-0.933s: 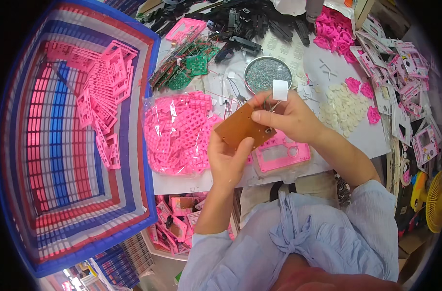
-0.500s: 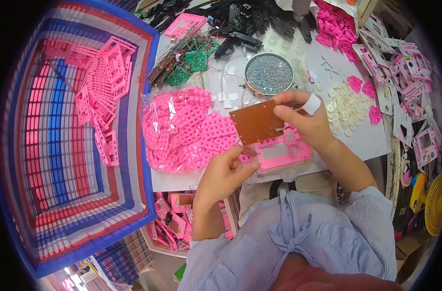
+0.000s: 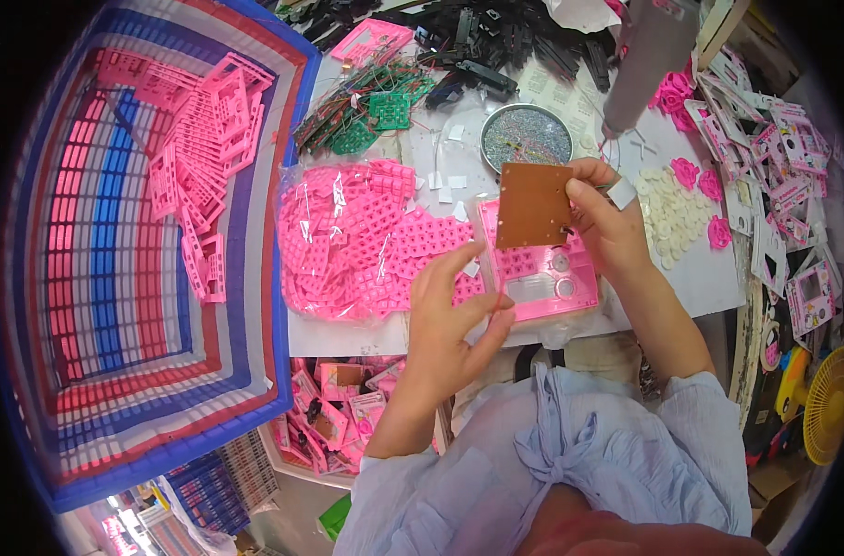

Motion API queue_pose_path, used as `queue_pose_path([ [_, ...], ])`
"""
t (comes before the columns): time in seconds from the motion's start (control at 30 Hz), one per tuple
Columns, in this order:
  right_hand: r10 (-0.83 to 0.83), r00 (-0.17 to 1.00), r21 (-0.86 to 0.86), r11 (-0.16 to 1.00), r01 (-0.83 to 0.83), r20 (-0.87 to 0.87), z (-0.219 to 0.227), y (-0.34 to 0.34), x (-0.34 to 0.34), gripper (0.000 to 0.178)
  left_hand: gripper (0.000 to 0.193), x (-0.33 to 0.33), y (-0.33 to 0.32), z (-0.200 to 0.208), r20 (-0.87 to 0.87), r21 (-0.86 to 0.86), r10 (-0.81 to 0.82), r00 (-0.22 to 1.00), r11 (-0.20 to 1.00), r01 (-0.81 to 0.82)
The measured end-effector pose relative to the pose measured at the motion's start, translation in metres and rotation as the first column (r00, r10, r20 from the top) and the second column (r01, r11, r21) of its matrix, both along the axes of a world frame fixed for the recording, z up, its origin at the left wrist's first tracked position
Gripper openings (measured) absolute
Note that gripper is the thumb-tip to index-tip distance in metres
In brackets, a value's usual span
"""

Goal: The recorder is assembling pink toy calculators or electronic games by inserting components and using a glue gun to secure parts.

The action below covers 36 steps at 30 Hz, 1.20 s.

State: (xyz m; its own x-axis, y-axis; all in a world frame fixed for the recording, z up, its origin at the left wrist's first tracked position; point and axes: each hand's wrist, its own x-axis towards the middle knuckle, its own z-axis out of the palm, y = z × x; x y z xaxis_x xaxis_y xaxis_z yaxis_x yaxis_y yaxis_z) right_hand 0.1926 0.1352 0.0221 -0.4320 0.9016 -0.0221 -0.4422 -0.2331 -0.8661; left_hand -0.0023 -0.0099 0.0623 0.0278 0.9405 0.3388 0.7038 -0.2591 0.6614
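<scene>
My right hand (image 3: 607, 213) grips a flat brown circuit board (image 3: 533, 206) by its right edge, thumb on the near face. A small white square (image 3: 621, 193) sits by the fingers of that hand. Below the board lies a pink plastic case (image 3: 552, 301) with round openings and a clear window area; the board hides its upper part. My left hand (image 3: 450, 310) is open at the left edge of the case, thumb and fingers apart, with nothing in it. Whether its fingertips touch the case I cannot tell.
A bag of pink keypad pieces (image 3: 339, 241) lies left; beyond are green circuit boards (image 3: 390, 109), black parts (image 3: 487, 46) and a round glittery tin (image 3: 529, 139). A grey tool (image 3: 649, 69) hangs above white discs (image 3: 672, 208). Far left stands a striped basket (image 3: 227, 343) holding pink frames.
My left hand has come away from the board's lower corner and spread its fingers beside the case. The board has turned more upright and shifted right. The hanging tool shows lower in view.
</scene>
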Motion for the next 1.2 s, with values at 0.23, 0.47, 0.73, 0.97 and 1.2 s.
queue_pose_path([
  [0.23, 0.207, 0.94, 0.118, 0.962, -0.246, 0.272, 0.019, -0.011, -0.009, 0.02, 0.037, -0.001, 0.016, -0.03, 0.851, -0.379, 0.281, 0.444, 0.914, 0.149],
  [0.47, 0.132, 0.974, 0.116, 0.981, -0.155, 0.183, 0.006, -0.009, 0.005, 0.034, 0.032, -0.006, 0.017, -0.048, 0.964, -0.238, 0.221, 0.151, 0.966, 0.105],
  [0.73, 0.154, 0.984, -0.008, 0.988, -0.153, 0.087, 0.006, -0.014, 0.009, 0.029, 0.033, 0.0, 0.019, -0.055, 0.983, -0.183, 0.183, 0.021, 0.983, 0.025],
  [0.97, 0.241, 0.968, -0.253, 0.943, -0.218, 0.065, -0.003, -0.031, 0.014, 0.029, 0.029, 0.005, 0.02, -0.069, 0.886, -0.005, 0.136, 0.442, 0.959, -0.284],
  [1.2, -0.252, 0.921, 0.763, 0.643, -0.07, 0.297, 0.024, 0.012, 0.01, 0.021, 0.031, 0.006, 0.015, -0.063, 0.926, -0.023, 0.074, 0.369, 0.99, -0.14],
])
